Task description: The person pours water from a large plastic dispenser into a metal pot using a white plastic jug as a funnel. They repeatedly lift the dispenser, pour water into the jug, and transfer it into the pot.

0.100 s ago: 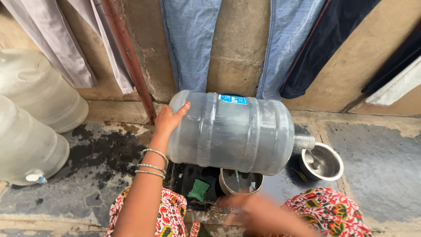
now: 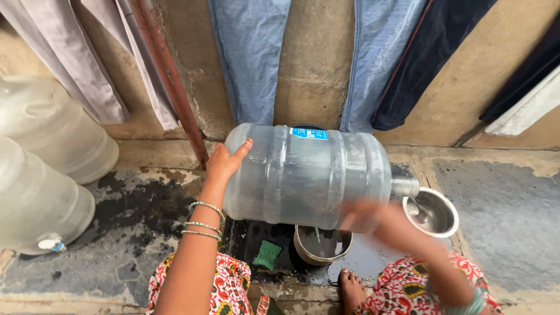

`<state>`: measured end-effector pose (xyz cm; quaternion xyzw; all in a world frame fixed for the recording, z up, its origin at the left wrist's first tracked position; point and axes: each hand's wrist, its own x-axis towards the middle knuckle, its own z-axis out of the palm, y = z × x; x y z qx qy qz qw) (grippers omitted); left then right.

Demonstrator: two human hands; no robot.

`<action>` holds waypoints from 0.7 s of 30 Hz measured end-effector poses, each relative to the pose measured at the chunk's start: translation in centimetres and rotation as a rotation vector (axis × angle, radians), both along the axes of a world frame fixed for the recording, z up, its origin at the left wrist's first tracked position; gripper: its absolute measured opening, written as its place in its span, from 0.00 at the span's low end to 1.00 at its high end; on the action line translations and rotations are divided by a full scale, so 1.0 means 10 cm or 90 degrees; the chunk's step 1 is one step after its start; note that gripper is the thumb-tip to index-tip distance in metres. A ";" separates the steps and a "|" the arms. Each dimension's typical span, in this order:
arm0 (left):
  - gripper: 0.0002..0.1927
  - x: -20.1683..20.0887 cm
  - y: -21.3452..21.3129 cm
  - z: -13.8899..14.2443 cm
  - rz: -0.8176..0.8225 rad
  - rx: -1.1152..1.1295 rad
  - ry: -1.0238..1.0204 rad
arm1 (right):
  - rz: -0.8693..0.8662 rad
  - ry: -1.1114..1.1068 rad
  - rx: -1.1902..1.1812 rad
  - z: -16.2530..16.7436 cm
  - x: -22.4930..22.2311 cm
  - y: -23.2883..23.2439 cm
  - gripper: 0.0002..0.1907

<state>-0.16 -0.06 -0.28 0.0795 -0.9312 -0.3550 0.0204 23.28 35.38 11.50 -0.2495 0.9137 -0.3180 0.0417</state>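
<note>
A large clear water jug point(image 2: 306, 175) lies on its side, its neck point(image 2: 405, 187) pointing right over a steel bowl point(image 2: 433, 212). My left hand point(image 2: 226, 160) presses flat against the jug's base end, fingers spread. My right hand point(image 2: 364, 214) is blurred with motion and reaches up against the jug's lower side near the neck; its grip cannot be made out. Under the jug stands a second steel bowl point(image 2: 322, 244) with water in it, and a green scrub pad point(image 2: 268, 255) lies beside it on the wet floor.
Two more big clear jugs point(image 2: 41, 175) lie at the left. A rusty pipe point(image 2: 170, 79) runs down the wall, where jeans point(image 2: 251, 58) and other clothes hang. My bare foot point(image 2: 352, 290) rests at the step's edge.
My right hand has risen from below the bowls up to the jug's lower side near the neck. The jug and my left hand stay about where they were.
</note>
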 end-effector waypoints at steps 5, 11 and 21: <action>0.61 0.01 0.00 0.03 -0.002 -0.004 -0.013 | -0.506 -0.059 0.254 -0.12 -0.78 1.14 0.26; 0.60 0.01 0.02 0.13 -0.012 -0.032 0.005 | -0.592 -0.241 0.137 -1.20 -1.20 2.00 0.41; 0.61 0.05 0.02 0.23 -0.020 -0.044 -0.014 | -0.673 -0.279 -0.016 -1.64 -1.37 2.13 0.44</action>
